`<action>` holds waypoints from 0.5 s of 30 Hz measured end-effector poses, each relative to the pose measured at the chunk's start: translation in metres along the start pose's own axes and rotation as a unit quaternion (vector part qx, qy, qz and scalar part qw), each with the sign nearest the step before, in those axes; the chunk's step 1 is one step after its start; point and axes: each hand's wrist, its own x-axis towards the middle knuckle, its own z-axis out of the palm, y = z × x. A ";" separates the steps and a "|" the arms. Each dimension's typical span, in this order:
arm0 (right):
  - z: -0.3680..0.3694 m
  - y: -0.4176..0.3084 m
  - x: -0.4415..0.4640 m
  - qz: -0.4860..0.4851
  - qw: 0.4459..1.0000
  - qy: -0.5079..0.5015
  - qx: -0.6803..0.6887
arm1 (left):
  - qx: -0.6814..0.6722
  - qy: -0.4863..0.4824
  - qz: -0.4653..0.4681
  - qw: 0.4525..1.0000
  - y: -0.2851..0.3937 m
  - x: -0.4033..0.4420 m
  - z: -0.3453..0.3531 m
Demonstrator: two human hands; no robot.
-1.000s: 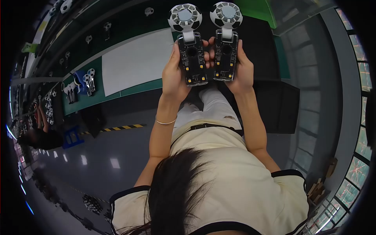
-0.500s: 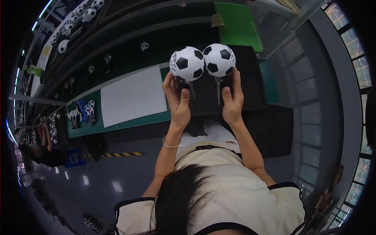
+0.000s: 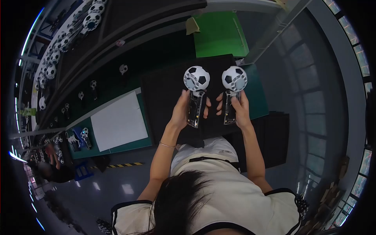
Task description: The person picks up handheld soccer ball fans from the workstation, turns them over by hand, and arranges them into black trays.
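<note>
My left hand [image 3: 181, 111] is wrapped round the dark handle of a soccer-ball-headed stick [image 3: 197, 79]. Beside it, my right hand [image 3: 241, 112] grips a second soccer-ball-headed stick [image 3: 234, 78] by its handle, thumb across the front. Both balls are white with black patches and point away from me, a small gap between them. Each shows a grey round part low on its face. Inside the handles, small parts show through a shiny dark casing. The sticks are held over a black mat [image 3: 164, 98].
A white board [image 3: 119, 121] lies on the green bench at left, near several similar sticks [image 3: 85, 135]. A green panel [image 3: 219, 35] is at the back. More ball heads [image 3: 92, 21] line a shelf at upper left. A co-worker [image 3: 55, 172] is at far left.
Both sticks have come nearer my body and moved apart. They are turned so that the round grey parts and the handle fronts now show. My view has shifted slightly.
</note>
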 end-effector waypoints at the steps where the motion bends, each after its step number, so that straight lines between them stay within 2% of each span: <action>1: -0.023 -0.001 0.009 0.001 1.000 0.005 0.001 | -0.001 -0.001 -0.005 1.000 -0.006 0.018 -0.007; 2: -0.049 0.002 0.018 -0.023 0.979 -0.016 -0.200 | 0.126 0.009 -0.016 0.992 -0.012 0.040 -0.019; 3: -0.066 0.004 0.028 -0.044 0.918 -0.038 -0.392 | 0.250 0.019 -0.025 0.968 -0.019 0.062 -0.030; 4: -0.069 -0.005 0.034 0.008 0.883 -0.037 -0.468 | 0.296 0.054 -0.030 0.953 -0.025 0.085 -0.031; 5: -0.078 -0.002 0.042 0.012 0.884 -0.035 -0.466 | 0.296 0.055 -0.035 0.953 -0.029 0.109 -0.035; 6: -0.089 0.006 0.050 -0.034 0.827 -0.096 -0.554 | 0.480 0.048 -0.053 0.875 -0.030 0.134 -0.037; 7: -0.097 0.012 0.057 -0.081 0.755 -0.155 -0.632 | 0.644 0.036 -0.068 0.761 -0.034 0.158 -0.040; 8: -0.103 0.019 0.066 -0.093 0.732 -0.180 -0.651 | 0.643 0.034 -0.072 0.761 -0.042 0.180 -0.041; 9: -0.106 0.026 0.077 -0.090 0.732 -0.180 -0.651 | 0.689 0.035 0.004 0.724 -0.055 0.202 -0.044; 10: -0.107 0.036 0.090 -0.120 0.699 -0.186 -0.680 | 0.728 0.036 0.080 0.680 -0.064 0.219 -0.051; 11: -0.109 0.044 0.102 -0.150 0.662 -0.192 -0.709 | 0.727 0.036 0.077 0.682 -0.070 0.236 -0.059; 13: -0.113 0.066 0.130 -0.180 0.644 -0.179 -0.721 | 0.761 0.010 0.081 0.643 -0.084 0.262 -0.074; 15: -0.119 0.084 0.154 -0.214 0.627 -0.168 -0.730 | 0.738 -0.013 0.111 0.666 -0.090 0.274 -0.093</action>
